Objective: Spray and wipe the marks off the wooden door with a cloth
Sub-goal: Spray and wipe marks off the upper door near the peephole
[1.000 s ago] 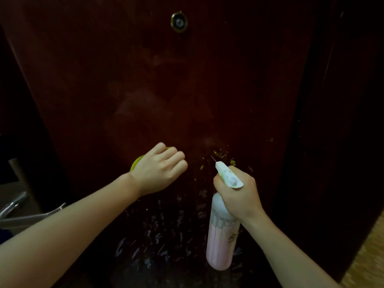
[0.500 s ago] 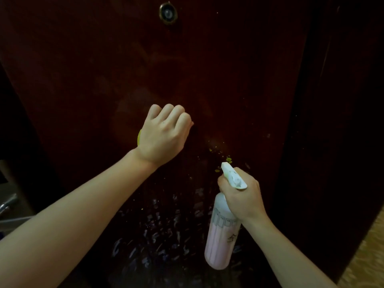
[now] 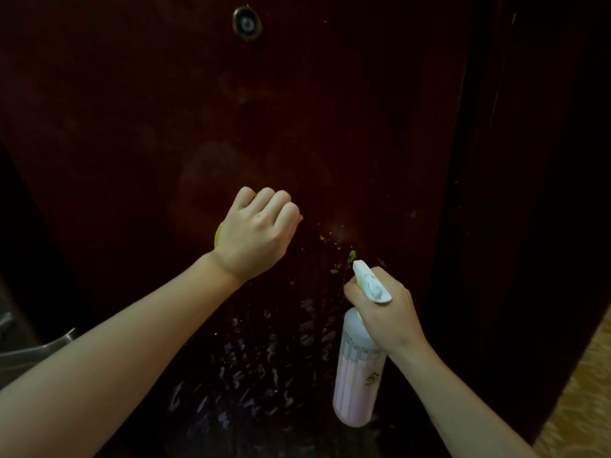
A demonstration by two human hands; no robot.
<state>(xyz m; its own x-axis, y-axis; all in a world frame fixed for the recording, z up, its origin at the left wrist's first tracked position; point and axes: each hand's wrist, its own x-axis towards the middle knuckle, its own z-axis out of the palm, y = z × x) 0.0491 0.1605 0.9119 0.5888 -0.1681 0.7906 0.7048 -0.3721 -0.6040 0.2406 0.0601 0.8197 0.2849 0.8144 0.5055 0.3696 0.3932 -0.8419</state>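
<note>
I see the dark reddish-brown wooden door point(image 3: 330, 110) filling most of the view, its surface smooth and faintly glossy, with a hazy, smeared patch above the left hand. A small round brass peephole point(image 3: 247, 24) sits high on it. My left hand point(image 3: 256, 234) is pressed against the door near its middle, fingers curled into a fist around a yellow-green cloth point(image 3: 218, 234); only 1 thin bright edge of the cloth shows at the outer side of the hand, the rest is hidden under the palm. To the right of that hand, a scatter of small yellow-green marks point(image 3: 344, 259) clings to the wood, specks and 1 longer streak, just above the spray nozzle. My right hand point(image 3: 385, 312) grips the neck of a pale pink plastic spray bottle with a white trigger head point(image 3: 358, 375); the bottle is a smooth cylinder hanging below the hand, the nozzle pointing up toward the marks. Below both hands the door carries pale, wet-looking streaks and droplets point(image 3: 264, 368) that catch the light. At the left edge a grey metal lever handle point(image 3: 39, 348) juts out, and at the lower right there is a strip of tan patterned floor point(image 3: 582, 391).
</note>
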